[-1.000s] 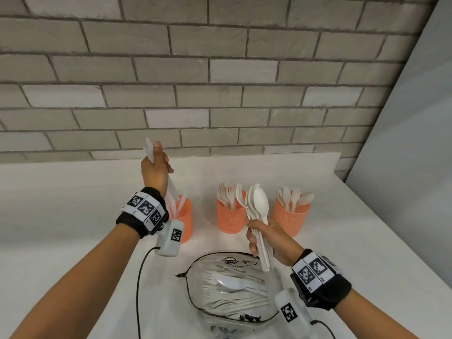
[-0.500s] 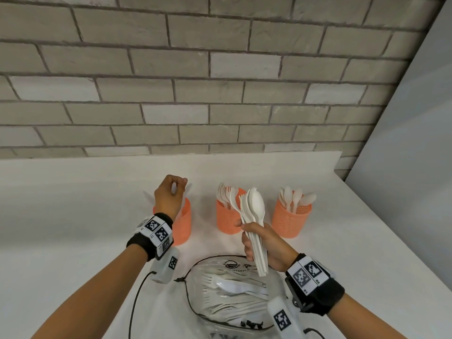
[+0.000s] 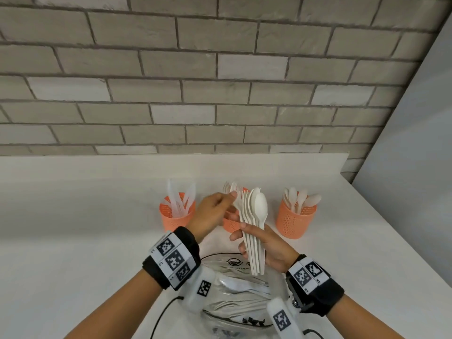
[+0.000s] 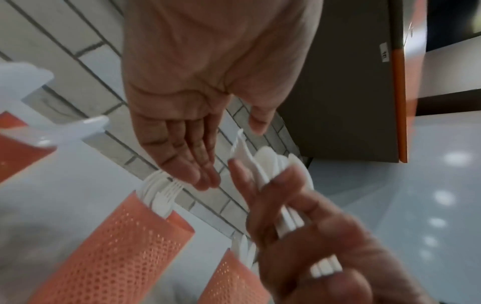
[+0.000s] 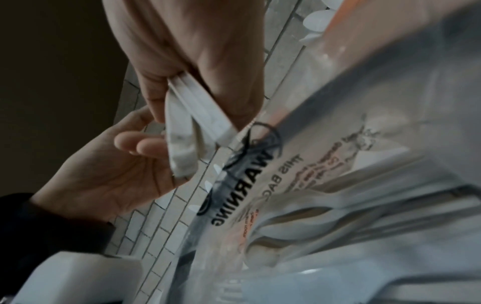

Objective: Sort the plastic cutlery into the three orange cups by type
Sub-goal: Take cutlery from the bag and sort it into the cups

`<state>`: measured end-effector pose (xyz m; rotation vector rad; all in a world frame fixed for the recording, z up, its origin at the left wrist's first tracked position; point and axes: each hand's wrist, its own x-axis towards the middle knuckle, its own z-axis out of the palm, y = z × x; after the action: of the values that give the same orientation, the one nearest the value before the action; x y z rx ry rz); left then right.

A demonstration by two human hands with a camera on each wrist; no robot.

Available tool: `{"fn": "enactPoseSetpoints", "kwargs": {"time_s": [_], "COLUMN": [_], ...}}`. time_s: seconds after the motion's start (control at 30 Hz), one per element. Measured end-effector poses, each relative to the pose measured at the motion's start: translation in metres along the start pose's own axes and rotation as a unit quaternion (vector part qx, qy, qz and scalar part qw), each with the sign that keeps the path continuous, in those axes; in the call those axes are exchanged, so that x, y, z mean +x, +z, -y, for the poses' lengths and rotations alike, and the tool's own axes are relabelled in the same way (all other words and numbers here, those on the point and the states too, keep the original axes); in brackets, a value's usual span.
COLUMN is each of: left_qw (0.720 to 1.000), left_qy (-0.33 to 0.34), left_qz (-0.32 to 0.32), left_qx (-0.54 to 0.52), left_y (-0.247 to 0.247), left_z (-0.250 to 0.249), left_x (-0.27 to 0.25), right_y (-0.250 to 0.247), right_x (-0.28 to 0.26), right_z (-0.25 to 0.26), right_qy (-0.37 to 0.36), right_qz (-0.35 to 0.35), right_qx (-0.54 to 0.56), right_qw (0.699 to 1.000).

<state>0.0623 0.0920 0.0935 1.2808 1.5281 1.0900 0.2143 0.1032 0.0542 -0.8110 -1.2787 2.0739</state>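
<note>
Three orange cups stand in a row: the left cup [image 3: 177, 212] holds knives, the middle cup [image 3: 231, 225] forks, the right cup [image 3: 296, 220] spoons. My right hand [image 3: 247, 241] grips a bundle of white cutlery [image 3: 255, 216] by the handles, upright above the bag. My left hand [image 3: 228, 200] is empty with straight fingers [image 4: 190, 158] and reaches the top of the bundle [image 4: 260, 162], partly hiding the middle cup. In the right wrist view the handles [image 5: 198, 117] stick out below my right fist.
A clear plastic bag [image 3: 234, 289] with more white cutlery lies on the white counter [image 3: 73, 241] just below my hands. A brick wall [image 3: 195, 94] rises behind the cups. A grey panel closes off the right side.
My left hand lowered a knife into the left cup, let it go, and moved right to the bundle. My right hand has kept its hold on the bundle.
</note>
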Motion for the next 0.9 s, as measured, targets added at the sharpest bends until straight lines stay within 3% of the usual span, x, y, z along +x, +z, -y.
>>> {"fn": "enactPoseSetpoints", "kwargs": {"time_s": [0.07,0.27,0.47,0.53,0.6,0.73,0.9], "left_qw": [0.999,0.997,0.960,0.956,0.967,0.981,0.948], "left_qy": [-0.027,-0.019,0.030,0.032,0.006,-0.078,-0.129], "left_qz": [0.012,-0.018,-0.134,-0.148,-0.129,-0.020,0.113], "left_qx": [-0.031,-0.069,-0.242,-0.251,-0.219,-0.179,-0.270], "left_y": [0.010,0.021,0.007,0.002,0.002,0.019,0.038], "left_z": [0.001,0.008,0.003,0.002,0.005,0.017,0.019], "left_x": [-0.004,-0.002,0.003,0.005,0.006,0.003,-0.006], "right_y": [0.002,-0.002,-0.018,-0.024,-0.028,-0.026,-0.021], "right_x": [-0.003,-0.013,-0.014,-0.015,-0.017,-0.019,-0.018], "right_z": [0.000,-0.003,-0.005,-0.006,-0.006,-0.004,-0.003], "right_qy": [0.001,0.031,0.043,0.042,0.041,0.068,0.092], "right_qz": [0.009,0.037,-0.037,-0.067,-0.078,-0.030,0.074], "right_qx": [-0.001,-0.009,0.030,0.027,0.038,0.107,0.169], "right_qw": [1.000,0.999,0.998,0.997,0.995,0.991,0.978]}}
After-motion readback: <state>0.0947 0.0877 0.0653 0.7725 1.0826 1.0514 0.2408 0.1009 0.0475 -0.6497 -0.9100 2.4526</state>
